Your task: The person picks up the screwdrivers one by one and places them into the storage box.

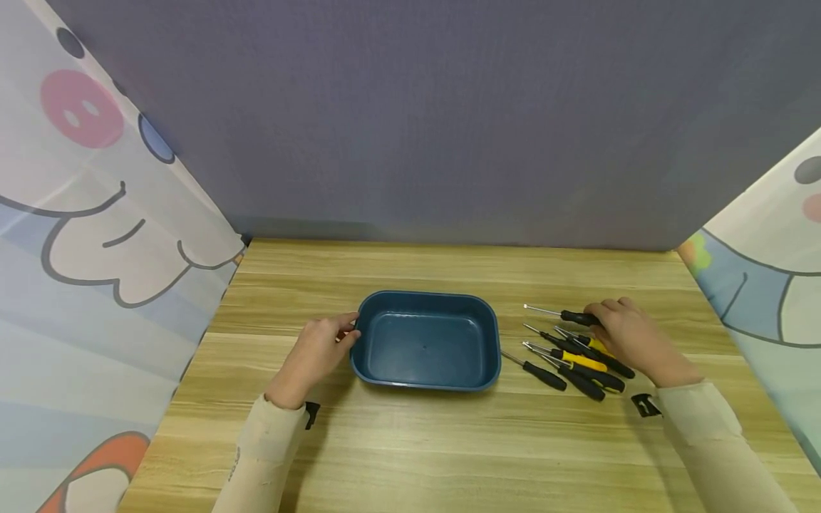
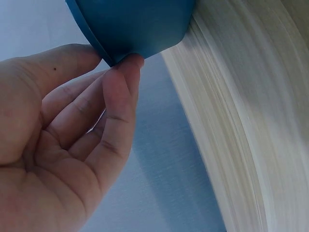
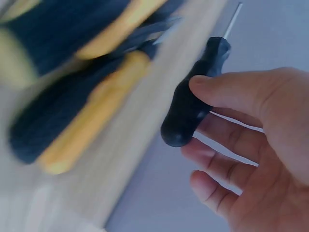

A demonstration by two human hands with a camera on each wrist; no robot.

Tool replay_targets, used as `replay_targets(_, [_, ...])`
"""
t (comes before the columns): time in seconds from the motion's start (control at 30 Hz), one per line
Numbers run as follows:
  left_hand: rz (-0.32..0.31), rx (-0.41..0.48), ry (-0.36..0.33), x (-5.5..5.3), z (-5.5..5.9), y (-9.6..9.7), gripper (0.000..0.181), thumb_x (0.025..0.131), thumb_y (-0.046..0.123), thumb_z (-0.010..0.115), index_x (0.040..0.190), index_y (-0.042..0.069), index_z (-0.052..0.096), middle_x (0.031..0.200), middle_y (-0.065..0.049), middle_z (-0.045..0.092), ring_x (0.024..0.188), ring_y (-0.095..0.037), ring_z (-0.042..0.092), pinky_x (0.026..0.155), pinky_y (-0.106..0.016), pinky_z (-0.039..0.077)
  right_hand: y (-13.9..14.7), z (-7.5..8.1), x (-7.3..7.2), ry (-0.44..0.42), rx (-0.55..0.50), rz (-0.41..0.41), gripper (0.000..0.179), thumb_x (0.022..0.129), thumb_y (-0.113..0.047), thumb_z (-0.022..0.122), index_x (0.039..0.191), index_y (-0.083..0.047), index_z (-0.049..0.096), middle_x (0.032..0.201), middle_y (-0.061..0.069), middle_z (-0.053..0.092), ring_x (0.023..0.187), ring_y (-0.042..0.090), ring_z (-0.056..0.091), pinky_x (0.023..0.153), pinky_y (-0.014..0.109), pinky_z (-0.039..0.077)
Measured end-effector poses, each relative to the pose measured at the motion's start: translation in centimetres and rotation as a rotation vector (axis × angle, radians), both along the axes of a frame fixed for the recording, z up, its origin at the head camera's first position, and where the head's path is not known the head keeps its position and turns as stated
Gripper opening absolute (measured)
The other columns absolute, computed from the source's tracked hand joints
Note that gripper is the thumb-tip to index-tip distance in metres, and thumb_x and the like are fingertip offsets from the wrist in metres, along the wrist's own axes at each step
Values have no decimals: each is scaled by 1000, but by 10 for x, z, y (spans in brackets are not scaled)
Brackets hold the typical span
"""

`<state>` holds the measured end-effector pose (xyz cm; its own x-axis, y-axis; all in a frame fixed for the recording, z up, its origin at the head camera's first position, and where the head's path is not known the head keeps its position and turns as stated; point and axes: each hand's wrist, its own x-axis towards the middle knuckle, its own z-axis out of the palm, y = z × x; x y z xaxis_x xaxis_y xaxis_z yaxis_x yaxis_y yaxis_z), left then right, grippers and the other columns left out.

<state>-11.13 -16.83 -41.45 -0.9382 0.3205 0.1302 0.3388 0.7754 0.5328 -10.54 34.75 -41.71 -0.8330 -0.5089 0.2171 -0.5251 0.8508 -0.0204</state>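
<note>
A dark blue rectangular plastic tray (image 1: 423, 363) with rounded corners lies on the table, nothing inside it. My left hand (image 1: 318, 349) pinches its left rim between thumb and fingers; the left wrist view shows the tray wall (image 2: 135, 29) at the fingertips. Over on the right, my right hand (image 1: 631, 338) grips a black-handled screwdriver (image 1: 575, 318) by its handle, the thin metal shaft pointing left toward the tray. In the right wrist view the thumb presses along the screwdriver handle (image 3: 186, 116), with fingers behind it.
Just below the right hand lies a loose pile of several screwdrivers (image 1: 584, 361) with black and yellow handles. Another black screwdriver (image 1: 544, 375) lies apart, its tip by the tray's right side. A grey panel (image 1: 423, 128) stands behind the wooden table (image 1: 410, 449); printed cartoon sheets hang at both sides.
</note>
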Motion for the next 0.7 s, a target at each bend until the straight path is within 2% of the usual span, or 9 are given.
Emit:
replay_targets(0.3, [0,6,-4,0,0,0,34,93,6,71,124,-5,67,92,-10,73,79,-22,69,66,-36,55,-51,40,1,-91,69,22,29,86,-4,77,110,7,66,97,17,65,85,36,59,77,52,49])
replay_targets(0.53, [2,5,-3,1,-1,0,33,93,6,71,124,-5,67,92,-10,73,79,-22,68,66,-36,54,-94,57,-5,-90,44,92,25,85,-5,78,106,3,68,93,11,64,82,31,57,74,45,49])
replay_targets(0.7, [-1,5,-7,1,0,-1,34,93,6,71,125,-5,67,93,-11,73,79,-21,67,65,-35,53,-125,59,-12,-69,25,157,21,86,-4,77,103,2,67,90,10,63,82,29,57,74,43,49])
